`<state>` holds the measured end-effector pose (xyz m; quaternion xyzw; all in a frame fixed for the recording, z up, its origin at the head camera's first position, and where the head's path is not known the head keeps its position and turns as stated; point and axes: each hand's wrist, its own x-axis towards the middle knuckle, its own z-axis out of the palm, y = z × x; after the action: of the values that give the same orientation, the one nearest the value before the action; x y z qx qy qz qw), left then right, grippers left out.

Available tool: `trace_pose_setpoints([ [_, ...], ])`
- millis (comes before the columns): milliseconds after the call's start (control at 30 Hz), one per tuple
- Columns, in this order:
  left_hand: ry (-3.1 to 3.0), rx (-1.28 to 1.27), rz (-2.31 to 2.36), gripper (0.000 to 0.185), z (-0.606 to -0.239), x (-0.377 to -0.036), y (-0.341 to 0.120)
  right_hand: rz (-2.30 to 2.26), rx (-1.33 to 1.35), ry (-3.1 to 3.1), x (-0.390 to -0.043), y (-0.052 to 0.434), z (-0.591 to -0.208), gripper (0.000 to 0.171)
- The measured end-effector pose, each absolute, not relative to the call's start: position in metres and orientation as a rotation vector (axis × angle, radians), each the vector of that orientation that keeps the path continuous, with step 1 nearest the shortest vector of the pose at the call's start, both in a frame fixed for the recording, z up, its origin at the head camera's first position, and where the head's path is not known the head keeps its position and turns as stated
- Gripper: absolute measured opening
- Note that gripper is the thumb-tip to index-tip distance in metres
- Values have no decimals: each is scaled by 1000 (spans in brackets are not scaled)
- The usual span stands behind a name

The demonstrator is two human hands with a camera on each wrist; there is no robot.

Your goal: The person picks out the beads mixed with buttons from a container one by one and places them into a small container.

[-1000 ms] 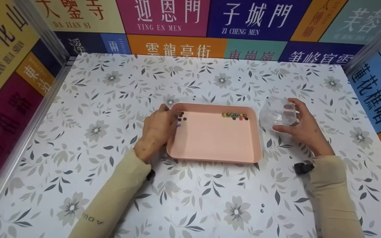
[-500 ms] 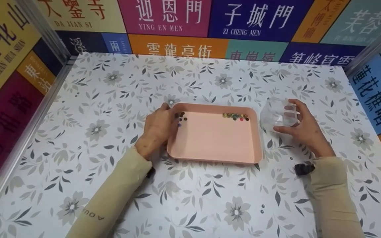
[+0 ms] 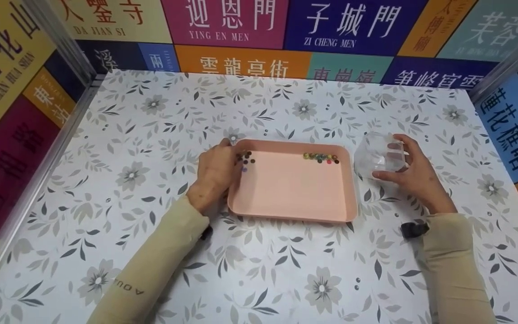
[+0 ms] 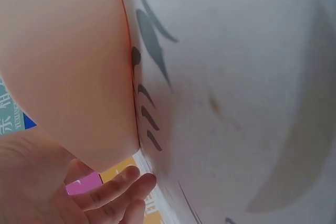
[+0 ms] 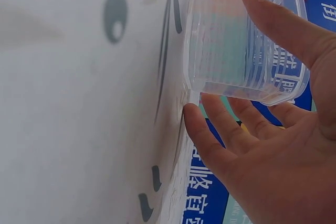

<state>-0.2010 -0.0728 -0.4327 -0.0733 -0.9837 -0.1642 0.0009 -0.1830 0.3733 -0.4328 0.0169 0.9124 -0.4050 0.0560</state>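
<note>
A shallow pink tray (image 3: 295, 193) lies on the table with small round beads in it. Dark beads (image 3: 246, 157) and one blue bead gather in its far left corner. A row of mostly yellow-green beads (image 3: 319, 156), with a red and a few dark ones, lies along the far right wall. My left hand (image 3: 216, 168) grips the tray's left rim; in the left wrist view its fingers (image 4: 113, 190) curl outside the wall, thumb hidden. My right hand (image 3: 409, 171) holds a clear plastic container (image 3: 376, 155) right of the tray, thumb on one side, fingers on the other.
The table is covered with a white floral cloth (image 3: 322, 288). Panels with large printed characters (image 3: 241, 58) stand along the back and both sides. A black wrist strap piece (image 3: 414, 229) shows beside the right sleeve.
Hardly anything differs. The left forearm has shifted very slightly to the right; the tray, the beads and the right hand with the container keep their places.
</note>
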Motion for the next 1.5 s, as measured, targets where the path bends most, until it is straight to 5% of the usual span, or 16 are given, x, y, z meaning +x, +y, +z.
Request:
trace_pose_setpoints([
  [967, -3058, -217, -561, 17, -430, -200, -68, -1298, 17, 2696, -182, 377, -433, 118],
  [1267, -2904, -306, -666, 24, -427, -203, -70, -1350, -3, 2673, -179, 381, -433, 132],
  [1500, -2854, -283, -714, 15, -425, -204, -71, -1262, -8, 2670, -182, 374, -428, 122],
])
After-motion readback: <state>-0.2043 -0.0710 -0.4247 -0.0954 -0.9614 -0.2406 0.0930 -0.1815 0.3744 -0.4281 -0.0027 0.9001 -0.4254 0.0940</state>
